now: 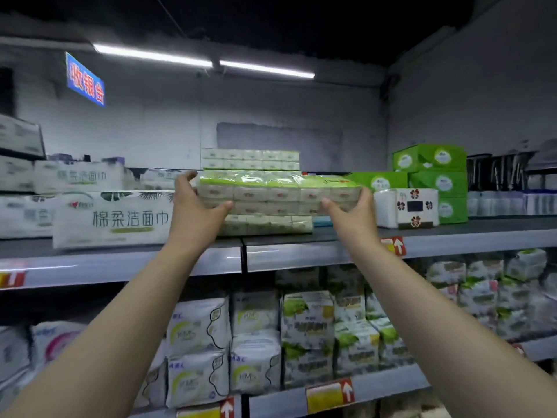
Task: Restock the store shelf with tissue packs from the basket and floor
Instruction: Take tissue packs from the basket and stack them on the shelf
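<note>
A flat green-and-white tissue pack [278,193], wrapped in clear film, is held level above the top shelf [301,256]. My left hand [194,211] grips its left end and my right hand [351,214] grips its right end. Directly under it lies another tissue pack [268,225] on the shelf, and a further stack of tissue packs [250,159] stands behind. Basket and floor are out of view.
Large white face-towel packs [114,220] sit left of the stack. Green tissue boxes [434,176] and a white patterned box [407,208] stand to the right. Lower shelves hold several white and green packs [307,330]. Yellow price tags [328,395] line the shelf edges.
</note>
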